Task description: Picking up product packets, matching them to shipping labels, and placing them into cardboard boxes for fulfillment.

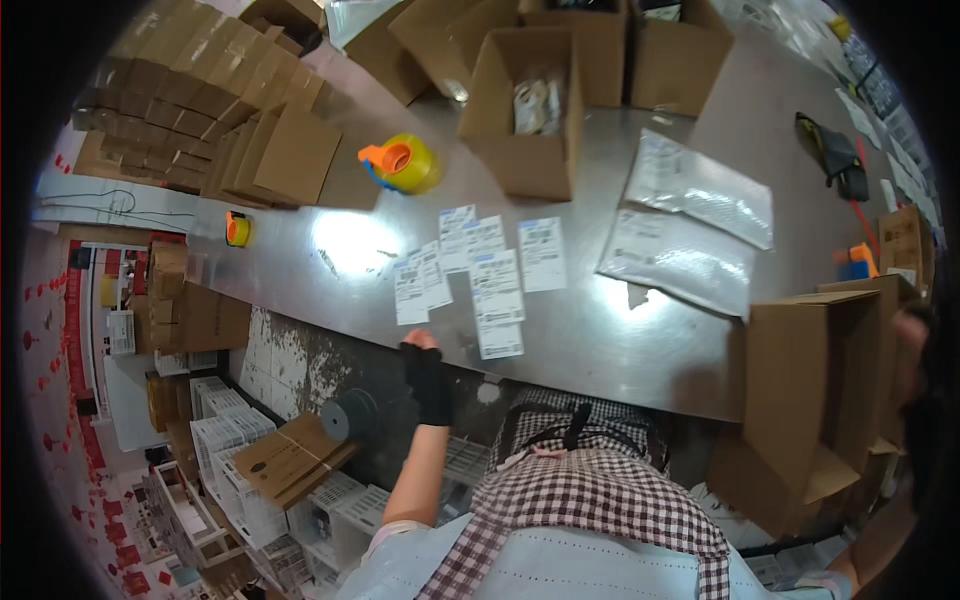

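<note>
My left hand [427,378], in a black fingerless glove, is at the table's near edge just below several white printed labels [497,290]. Its fingers look curled in, and nothing shows in them. At the far right rim my right hand [910,352] is blurred and dark, beside an open cardboard box [785,370] that stands at the table's right end. What its fingers do cannot be made out. To the right of the labels lie two silvery bubble mailers [680,250], one overlapping the other.
A yellow tape roll in an orange dispenser [405,165] stands behind the labels on the metal table [590,350]. A smaller yellow-and-orange one [238,229] is at left. An open carton [520,150] holds wrapped items. Stacked flat boxes [190,90] fill the back left; plastic crates [230,440] stand below.
</note>
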Available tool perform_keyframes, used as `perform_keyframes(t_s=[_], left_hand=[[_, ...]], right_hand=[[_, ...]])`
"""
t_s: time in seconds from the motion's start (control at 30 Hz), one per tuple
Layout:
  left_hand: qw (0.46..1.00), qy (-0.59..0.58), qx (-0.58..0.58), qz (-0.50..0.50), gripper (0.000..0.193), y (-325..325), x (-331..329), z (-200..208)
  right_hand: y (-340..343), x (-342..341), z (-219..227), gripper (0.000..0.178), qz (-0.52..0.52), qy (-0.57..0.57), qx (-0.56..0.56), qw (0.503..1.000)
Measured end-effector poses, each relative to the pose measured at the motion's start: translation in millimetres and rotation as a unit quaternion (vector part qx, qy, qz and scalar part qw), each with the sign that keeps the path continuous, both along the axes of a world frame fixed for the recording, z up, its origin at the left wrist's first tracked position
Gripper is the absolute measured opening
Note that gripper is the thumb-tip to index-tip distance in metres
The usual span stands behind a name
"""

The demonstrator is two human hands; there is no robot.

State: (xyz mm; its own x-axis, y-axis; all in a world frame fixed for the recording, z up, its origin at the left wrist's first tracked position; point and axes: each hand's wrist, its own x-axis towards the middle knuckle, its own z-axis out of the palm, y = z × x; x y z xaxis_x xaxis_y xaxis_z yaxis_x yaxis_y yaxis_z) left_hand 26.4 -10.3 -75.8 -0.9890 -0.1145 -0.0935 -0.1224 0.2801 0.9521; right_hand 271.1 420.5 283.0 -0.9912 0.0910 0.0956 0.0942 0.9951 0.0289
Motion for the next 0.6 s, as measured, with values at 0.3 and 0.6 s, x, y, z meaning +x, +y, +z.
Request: perform_keyframes(t_s=[0.3,0.6], left_hand=[[0.815,0.175,-0.226,-0.504,0.040,-12.3,4.9,-8.9],[0.748,0.159,-0.197,-0.613,0.053,-14.8,0.1,-14.1]], right_hand=[[-176.9,-123.6,-241.6,0.036,0.027,-0.062,-0.401,0.913],[-262.3,-176.9,-371.1,0.029,-0.172,0.078,-0.461,0.867]])
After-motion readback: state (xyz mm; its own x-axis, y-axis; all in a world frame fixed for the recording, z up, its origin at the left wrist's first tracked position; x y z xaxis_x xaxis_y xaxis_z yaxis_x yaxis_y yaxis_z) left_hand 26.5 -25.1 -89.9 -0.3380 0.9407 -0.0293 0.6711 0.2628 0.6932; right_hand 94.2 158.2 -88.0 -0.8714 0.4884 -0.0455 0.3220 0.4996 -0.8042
